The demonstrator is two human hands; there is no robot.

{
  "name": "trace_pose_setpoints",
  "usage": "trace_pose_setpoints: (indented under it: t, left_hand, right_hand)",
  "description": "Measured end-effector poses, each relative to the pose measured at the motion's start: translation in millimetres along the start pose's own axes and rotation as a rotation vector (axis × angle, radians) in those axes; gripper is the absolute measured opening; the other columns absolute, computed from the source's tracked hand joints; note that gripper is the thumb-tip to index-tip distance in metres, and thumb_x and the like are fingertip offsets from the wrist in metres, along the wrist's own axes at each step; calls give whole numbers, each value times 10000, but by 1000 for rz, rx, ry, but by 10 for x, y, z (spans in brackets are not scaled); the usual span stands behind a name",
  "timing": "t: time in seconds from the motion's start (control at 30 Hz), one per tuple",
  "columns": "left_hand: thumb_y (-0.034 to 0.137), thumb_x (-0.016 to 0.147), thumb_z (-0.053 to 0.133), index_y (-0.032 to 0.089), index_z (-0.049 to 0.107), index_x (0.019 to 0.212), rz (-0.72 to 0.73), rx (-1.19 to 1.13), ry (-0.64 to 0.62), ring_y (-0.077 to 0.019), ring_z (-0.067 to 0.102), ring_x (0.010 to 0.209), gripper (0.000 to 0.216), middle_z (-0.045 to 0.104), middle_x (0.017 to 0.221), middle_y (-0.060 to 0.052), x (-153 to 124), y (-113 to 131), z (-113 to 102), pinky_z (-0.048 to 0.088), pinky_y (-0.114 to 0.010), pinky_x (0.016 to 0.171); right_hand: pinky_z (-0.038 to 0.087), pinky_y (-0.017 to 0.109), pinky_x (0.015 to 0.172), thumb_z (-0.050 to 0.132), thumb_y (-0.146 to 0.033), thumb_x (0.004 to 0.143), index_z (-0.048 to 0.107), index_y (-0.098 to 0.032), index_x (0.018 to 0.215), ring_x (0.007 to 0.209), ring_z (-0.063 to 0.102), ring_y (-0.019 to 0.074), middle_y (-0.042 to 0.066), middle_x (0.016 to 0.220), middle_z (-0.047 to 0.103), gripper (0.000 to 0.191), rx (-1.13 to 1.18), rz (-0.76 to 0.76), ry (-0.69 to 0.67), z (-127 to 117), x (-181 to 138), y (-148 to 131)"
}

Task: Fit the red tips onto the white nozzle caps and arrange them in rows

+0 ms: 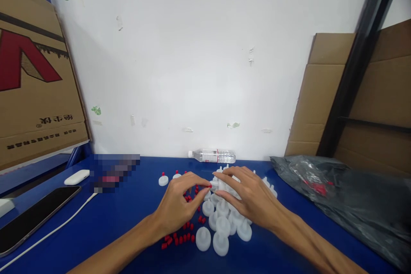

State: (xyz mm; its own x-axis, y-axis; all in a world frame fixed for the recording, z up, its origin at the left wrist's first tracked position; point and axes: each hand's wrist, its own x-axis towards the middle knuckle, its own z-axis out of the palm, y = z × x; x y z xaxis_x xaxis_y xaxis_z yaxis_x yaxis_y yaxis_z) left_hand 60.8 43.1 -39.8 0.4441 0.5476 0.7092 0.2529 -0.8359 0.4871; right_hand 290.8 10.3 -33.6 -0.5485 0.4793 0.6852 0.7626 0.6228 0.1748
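Pinching red cap (pixel 210 186) | between left hand's (pixel 181 201) fingertips (pixel 206 183) | white nozzle (pixel 215 184) beside

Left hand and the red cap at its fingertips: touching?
Touching. The head view shows the red cap pinched between thumb and index finger of the left hand.

Small caps (pixel 180 239): solid bright red. Nozzled lids (pixel 203 240): milky white, slightly see-through. Desk (pixel 135 209): plain deep blue. Bottle (pixel 226 156): clear, with white top (pixel 190 154), white label (pixel 209 156), red stripe. Carton (pixel 38 102) at left: brown, large red angular figure, black bands, black lettering. Phone (pixel 38 218): black, paler metallic rim. Cable (pixel 77 212): white. Flat case (pixel 76 177): white. Wall (pixel 192 51): white, scattered green smudges. Plastic sheet (pixel 356 209) at right: dark grey. Clear bag (pixel 303 170) on sheet: patch looks red, though glare blurs it.
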Motion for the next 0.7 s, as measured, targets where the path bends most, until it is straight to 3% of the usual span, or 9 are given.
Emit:
trace_pose_setpoints:
  t: [0.27,0.43,0.7]
  left_hand:
    - [239,959,629,233,754,998,-33,52,45,-165,669,770,132,771,906,-19,-15,-31,-4,534,-313,764]
    - [263,956,627,220,757,978,-51,27,19,-185,685,770,139,777,877,-37,-10,-11,-5,545,-373,865]
    - [214,1011,563,201,712,1073,117,117,-67,-181,673,861,162,764,958,-45,-16,-118,5,509,-339,871]
  right_hand:
    - [558,453,811,559,-348,1018,566,-182,1351,967,673,257,129,1130,689,371,46,24,-17,-26,0,-12]
    - [568,433,817,554,-337,1019,560,-187,1362,989,681,254,129,1145,692,375,30,-21,3,-25,-10,18]
    - [573,453,867,475,-340,1054,571,-150,1295,989,696,254,138,1142,723,321,102,-30,2,5,17,-34]
